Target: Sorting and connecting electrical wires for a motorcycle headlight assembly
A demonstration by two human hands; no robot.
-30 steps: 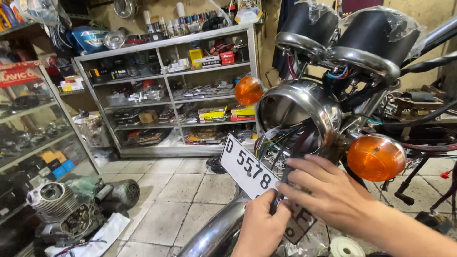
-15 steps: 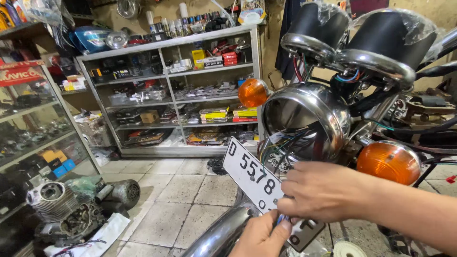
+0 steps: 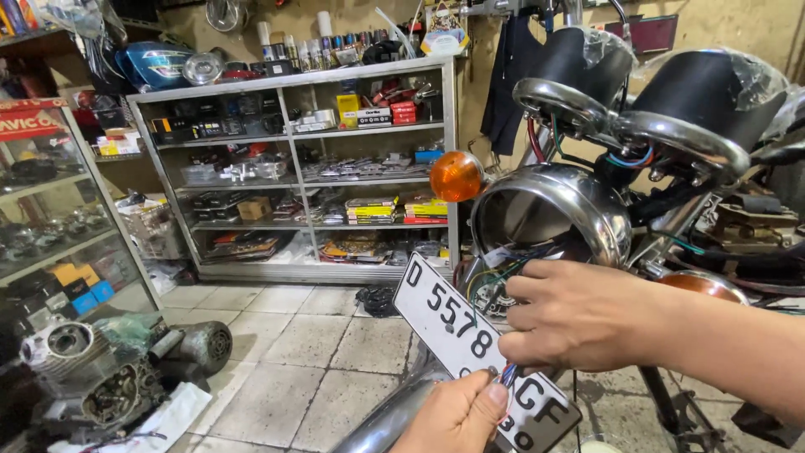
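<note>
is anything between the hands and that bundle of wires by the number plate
Nothing visible is. The left hand pinches the coloured wires against the white number plate, and the right hand closes over them from above, just below the open chrome headlight shell.

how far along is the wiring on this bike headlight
Done: the white number plate sits in front of the bike. In hand: left hand pinches coloured wire ends; right hand reaches over them. Left: the chrome headlight shell is empty, wires hanging out.
</note>
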